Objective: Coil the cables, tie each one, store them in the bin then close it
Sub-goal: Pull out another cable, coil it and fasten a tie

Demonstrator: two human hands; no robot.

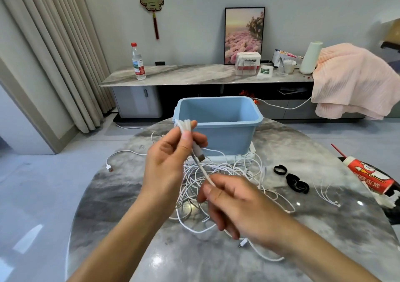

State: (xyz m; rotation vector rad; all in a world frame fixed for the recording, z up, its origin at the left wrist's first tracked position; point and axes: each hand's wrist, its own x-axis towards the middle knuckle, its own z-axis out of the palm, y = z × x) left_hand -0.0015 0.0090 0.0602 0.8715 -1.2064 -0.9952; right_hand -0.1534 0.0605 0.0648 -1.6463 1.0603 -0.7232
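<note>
Your right hand (pixel 233 201), nearest you, pinches a thin white cable (pixel 203 171) between thumb and fingers. Your left hand (pixel 171 156) grips the same cable's small coiled bundle, its silver plug dangling below the fingers. Beneath both lies a tangle of white cables (pixel 227 173) on the round, glossy grey marble table (pixel 129 227); how many strands it holds is hard to make out. Toward the right edge rest three black looped ties (pixel 290 179). Toward the far edge stands one smooth blue plastic bin (pixel 218 123), open-topped, a pale slab partly hidden beneath it.
</note>
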